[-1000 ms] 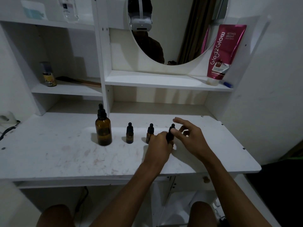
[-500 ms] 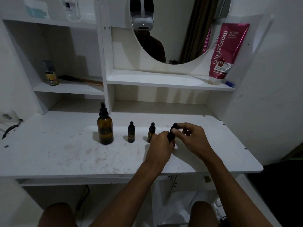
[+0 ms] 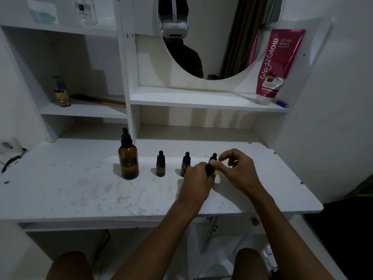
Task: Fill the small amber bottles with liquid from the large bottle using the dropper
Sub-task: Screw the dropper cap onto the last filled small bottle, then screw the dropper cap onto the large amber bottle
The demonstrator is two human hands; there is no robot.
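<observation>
The rightmost small amber glass bottle is enclosed by the left hand on the white desk; its black dropper cap is pinched by the right hand, remaining fingers spread; the large amber dropper bottle and two small capped bottles are noted standing to the left.

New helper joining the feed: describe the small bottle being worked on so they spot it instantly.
On the white desk, a row runs rightward from the large amber bottle. It is the rightmost small bottle, the only one gripped: left hand around its body, right hand at its black dropper cap.
</observation>
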